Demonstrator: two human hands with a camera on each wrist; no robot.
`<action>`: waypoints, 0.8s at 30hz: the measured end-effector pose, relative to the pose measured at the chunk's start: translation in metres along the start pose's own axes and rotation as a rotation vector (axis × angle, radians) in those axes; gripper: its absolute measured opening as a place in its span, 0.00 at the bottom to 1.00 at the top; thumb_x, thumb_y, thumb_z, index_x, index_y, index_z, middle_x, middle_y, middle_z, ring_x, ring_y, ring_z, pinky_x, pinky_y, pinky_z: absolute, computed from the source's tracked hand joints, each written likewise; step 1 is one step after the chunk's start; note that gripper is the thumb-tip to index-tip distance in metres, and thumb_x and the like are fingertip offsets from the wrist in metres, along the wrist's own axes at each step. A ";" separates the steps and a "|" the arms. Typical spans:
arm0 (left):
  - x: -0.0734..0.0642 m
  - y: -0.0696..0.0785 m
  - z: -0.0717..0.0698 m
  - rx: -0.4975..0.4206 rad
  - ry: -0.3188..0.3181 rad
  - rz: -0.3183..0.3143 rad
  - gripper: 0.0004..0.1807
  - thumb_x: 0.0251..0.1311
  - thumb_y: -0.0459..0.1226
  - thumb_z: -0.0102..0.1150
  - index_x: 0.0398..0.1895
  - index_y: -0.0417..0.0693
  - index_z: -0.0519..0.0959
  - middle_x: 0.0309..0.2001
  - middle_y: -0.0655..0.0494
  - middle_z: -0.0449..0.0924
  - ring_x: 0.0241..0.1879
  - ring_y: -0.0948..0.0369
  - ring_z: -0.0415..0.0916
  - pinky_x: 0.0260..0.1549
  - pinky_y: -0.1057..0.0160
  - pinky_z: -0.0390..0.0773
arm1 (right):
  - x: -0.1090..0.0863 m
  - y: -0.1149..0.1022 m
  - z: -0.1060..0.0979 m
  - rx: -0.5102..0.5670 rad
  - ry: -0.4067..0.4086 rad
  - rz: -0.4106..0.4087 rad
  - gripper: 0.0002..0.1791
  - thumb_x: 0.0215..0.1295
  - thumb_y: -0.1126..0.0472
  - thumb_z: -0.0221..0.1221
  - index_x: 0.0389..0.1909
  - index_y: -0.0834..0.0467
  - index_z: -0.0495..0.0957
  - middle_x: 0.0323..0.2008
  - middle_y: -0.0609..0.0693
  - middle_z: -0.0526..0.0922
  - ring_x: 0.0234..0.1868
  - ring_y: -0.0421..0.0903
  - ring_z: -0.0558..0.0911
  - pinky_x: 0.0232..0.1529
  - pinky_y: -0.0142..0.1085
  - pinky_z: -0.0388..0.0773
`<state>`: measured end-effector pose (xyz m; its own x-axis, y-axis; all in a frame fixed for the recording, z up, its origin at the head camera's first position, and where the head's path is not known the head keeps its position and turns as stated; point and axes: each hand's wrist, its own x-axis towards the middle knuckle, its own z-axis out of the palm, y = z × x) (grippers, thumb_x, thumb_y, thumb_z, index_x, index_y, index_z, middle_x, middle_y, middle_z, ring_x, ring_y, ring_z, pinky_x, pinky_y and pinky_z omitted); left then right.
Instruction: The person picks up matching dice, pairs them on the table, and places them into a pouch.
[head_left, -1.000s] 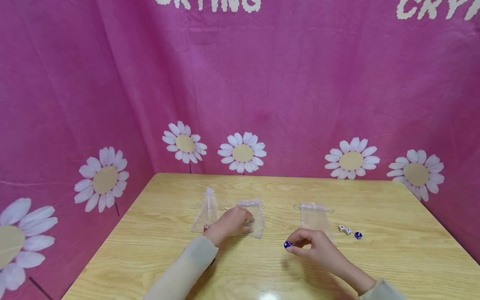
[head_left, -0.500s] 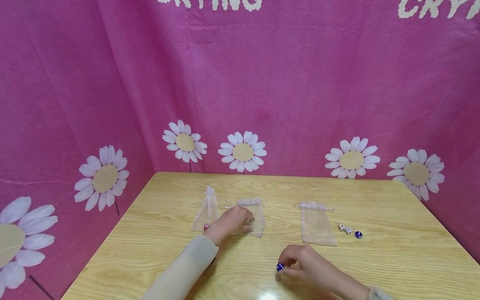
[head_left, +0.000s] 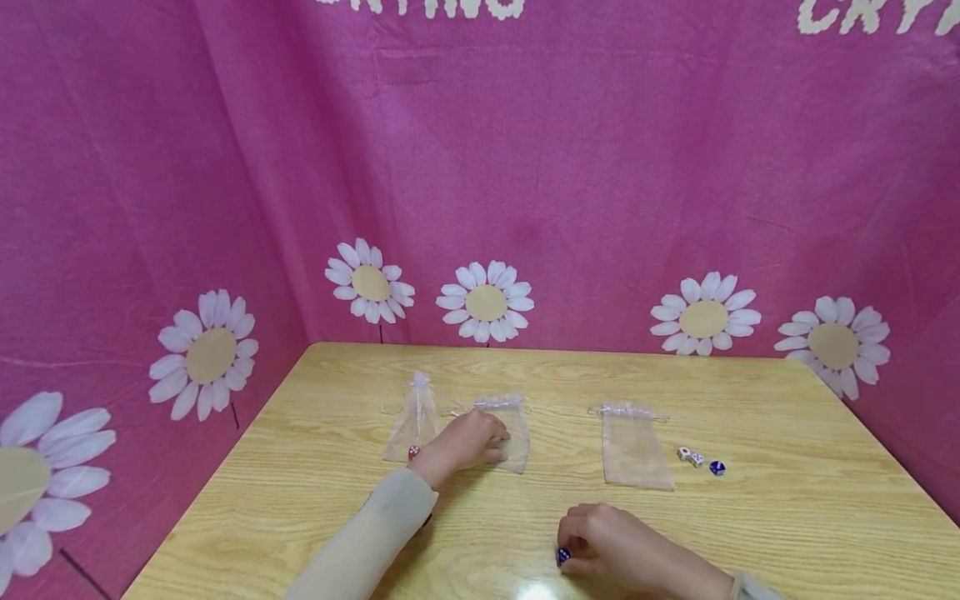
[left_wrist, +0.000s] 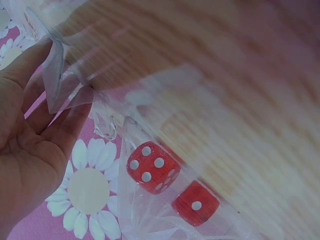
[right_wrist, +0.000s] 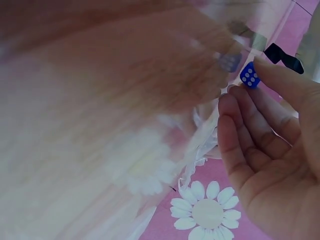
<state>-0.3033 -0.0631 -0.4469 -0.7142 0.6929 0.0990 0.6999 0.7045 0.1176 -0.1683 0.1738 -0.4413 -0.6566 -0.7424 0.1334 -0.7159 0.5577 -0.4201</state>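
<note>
My right hand (head_left: 611, 546) pinches a blue die (right_wrist: 249, 75) with white pips between thumb and fingertips, low over the front of the table. The left hand (head_left: 468, 442) is at the left side of a flat sheer drawstring pouch (head_left: 515, 450); in the left wrist view the pouch's thin fabric (left_wrist: 55, 85) lies between thumb and fingers. Left of it stands a second sheer pouch (head_left: 412, 425), gathered at its neck. Two red dice (left_wrist: 153, 167) show through sheer fabric in the left wrist view. A third pouch (head_left: 636, 454) lies flat beyond the right hand.
Two white dice (head_left: 691, 456) and another blue die (head_left: 717, 468) lie right of the third pouch on the wooden table (head_left: 787, 533). A pink curtain (head_left: 600, 167) with printed daisies stands behind and left of the table.
My right hand has come down and toward the table's front edge with the blue die, uncovering the third pouch. The left hand has stayed where it was.
</note>
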 end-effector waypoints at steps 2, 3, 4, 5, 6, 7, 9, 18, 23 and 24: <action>0.000 0.000 0.000 0.004 -0.008 -0.004 0.15 0.58 0.42 0.68 0.46 0.45 0.86 0.48 0.53 0.87 0.49 0.59 0.83 0.51 0.62 0.82 | 0.000 0.000 0.000 -0.012 -0.013 0.005 0.04 0.59 0.55 0.68 0.31 0.49 0.81 0.27 0.33 0.75 0.29 0.24 0.66 0.28 0.20 0.68; 0.000 0.000 0.000 0.004 -0.012 -0.008 0.15 0.58 0.42 0.68 0.47 0.46 0.86 0.48 0.53 0.87 0.50 0.59 0.83 0.52 0.62 0.82 | 0.000 0.000 0.000 -0.014 -0.021 0.012 0.04 0.59 0.55 0.67 0.31 0.49 0.81 0.27 0.33 0.74 0.29 0.24 0.66 0.28 0.20 0.67; 0.000 0.001 -0.001 0.009 -0.013 -0.008 0.16 0.58 0.42 0.68 0.47 0.46 0.86 0.48 0.54 0.87 0.50 0.59 0.83 0.52 0.62 0.82 | 0.000 0.000 0.000 -0.016 -0.027 0.015 0.04 0.60 0.55 0.67 0.31 0.49 0.81 0.27 0.33 0.74 0.28 0.24 0.66 0.27 0.20 0.67; 0.000 0.001 -0.001 0.009 -0.017 -0.011 0.16 0.58 0.42 0.68 0.47 0.46 0.86 0.48 0.54 0.87 0.50 0.59 0.83 0.52 0.62 0.82 | 0.000 0.000 0.000 -0.017 -0.031 0.019 0.04 0.59 0.55 0.67 0.31 0.49 0.81 0.27 0.33 0.73 0.28 0.24 0.65 0.27 0.20 0.67; 0.000 0.001 -0.001 0.009 -0.020 -0.013 0.16 0.58 0.42 0.68 0.47 0.46 0.86 0.48 0.54 0.86 0.50 0.59 0.83 0.52 0.62 0.81 | 0.000 0.000 0.000 -0.021 -0.032 0.020 0.04 0.59 0.55 0.68 0.31 0.49 0.81 0.27 0.33 0.73 0.28 0.25 0.65 0.27 0.20 0.67; 0.000 0.001 -0.002 0.008 -0.022 -0.015 0.16 0.58 0.42 0.68 0.47 0.46 0.85 0.49 0.54 0.86 0.50 0.59 0.83 0.52 0.62 0.81 | 0.000 0.000 0.000 -0.023 -0.034 0.019 0.04 0.59 0.56 0.68 0.31 0.49 0.81 0.27 0.33 0.73 0.28 0.25 0.65 0.27 0.20 0.67; -0.001 0.001 -0.002 0.008 -0.020 -0.014 0.16 0.58 0.42 0.68 0.47 0.46 0.86 0.48 0.54 0.86 0.50 0.59 0.83 0.52 0.62 0.81 | 0.000 0.000 0.000 -0.027 -0.036 0.022 0.04 0.59 0.55 0.68 0.32 0.48 0.81 0.28 0.33 0.74 0.28 0.24 0.66 0.27 0.20 0.67; -0.001 0.002 -0.002 -0.002 -0.018 -0.007 0.16 0.58 0.42 0.68 0.47 0.45 0.86 0.49 0.53 0.86 0.50 0.58 0.83 0.52 0.61 0.82 | -0.009 0.008 -0.006 0.156 0.033 0.027 0.05 0.62 0.54 0.66 0.33 0.51 0.82 0.32 0.37 0.83 0.34 0.26 0.75 0.33 0.24 0.77; -0.001 0.002 -0.002 0.001 -0.019 -0.015 0.16 0.58 0.42 0.68 0.47 0.46 0.86 0.49 0.53 0.86 0.51 0.58 0.83 0.52 0.61 0.81 | -0.016 0.022 -0.012 0.313 0.132 0.035 0.05 0.61 0.58 0.66 0.35 0.56 0.83 0.32 0.46 0.85 0.33 0.28 0.78 0.32 0.28 0.81; -0.001 0.002 -0.002 0.002 -0.020 -0.015 0.16 0.58 0.42 0.68 0.47 0.46 0.86 0.49 0.53 0.86 0.51 0.58 0.83 0.53 0.61 0.81 | -0.018 0.025 -0.014 0.338 0.153 0.043 0.06 0.61 0.59 0.66 0.36 0.56 0.83 0.32 0.48 0.86 0.33 0.28 0.78 0.32 0.28 0.81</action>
<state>-0.3008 -0.0626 -0.4446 -0.7243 0.6851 0.0778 0.6891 0.7153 0.1165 -0.1778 0.2064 -0.4415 -0.7307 -0.6426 0.2307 -0.5847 0.4144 -0.6974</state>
